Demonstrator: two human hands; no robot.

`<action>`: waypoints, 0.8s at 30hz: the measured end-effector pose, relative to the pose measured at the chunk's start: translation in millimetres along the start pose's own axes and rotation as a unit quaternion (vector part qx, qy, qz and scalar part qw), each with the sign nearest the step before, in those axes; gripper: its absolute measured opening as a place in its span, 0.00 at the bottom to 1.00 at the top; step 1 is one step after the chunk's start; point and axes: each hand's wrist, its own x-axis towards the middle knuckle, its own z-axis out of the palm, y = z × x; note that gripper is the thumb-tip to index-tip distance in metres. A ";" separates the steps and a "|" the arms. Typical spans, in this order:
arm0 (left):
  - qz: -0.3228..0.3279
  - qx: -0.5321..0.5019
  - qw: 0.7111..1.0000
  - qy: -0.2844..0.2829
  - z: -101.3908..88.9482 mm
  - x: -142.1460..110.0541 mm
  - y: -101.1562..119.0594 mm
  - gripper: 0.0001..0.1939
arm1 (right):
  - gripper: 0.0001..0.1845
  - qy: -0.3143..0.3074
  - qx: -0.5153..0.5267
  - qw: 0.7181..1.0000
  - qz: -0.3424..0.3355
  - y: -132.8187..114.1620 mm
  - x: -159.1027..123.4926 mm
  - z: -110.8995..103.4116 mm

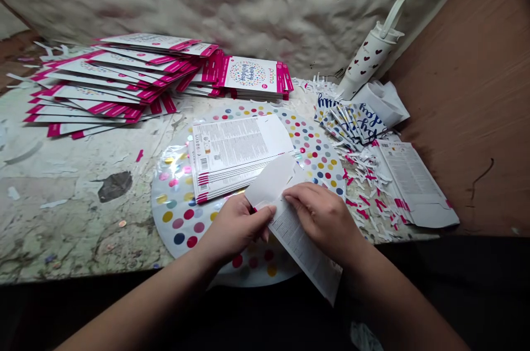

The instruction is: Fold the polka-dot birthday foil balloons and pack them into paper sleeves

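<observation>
Stained worktable (74,191), dotted round sheet (178,229) atop. Held above its near part: one printed card sleeve (296,232); left hand (240,224), thumb and fingers pinching its edge; right hand (321,213), fingers curled, fingertips on its face.

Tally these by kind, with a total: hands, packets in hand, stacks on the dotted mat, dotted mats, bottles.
Hands: 2 (left hand, right hand)
Held packet: 1
Stack on the mat: 1
Dotted mat: 1
Bottle: 1
Total: 6
</observation>
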 end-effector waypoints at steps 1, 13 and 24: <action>-0.001 0.006 1.000 0.002 0.0 -0.4 1.0 0.15 | 0.11 -0.016 -0.012 1.000 -0.008 -2.1 -0.4 -0.9; 0.000 0.001 1.000 0.010 -7.7 -4.1 7.7 0.10 | 0.10 0.047 -0.296 0.939 0.168 39.2 3.3 -28.3; 0.099 0.072 0.991 0.051 -0.2 -8.3 33.6 0.13 | 0.19 0.172 -0.084 0.982 0.001 -19.2 9.0 -13.9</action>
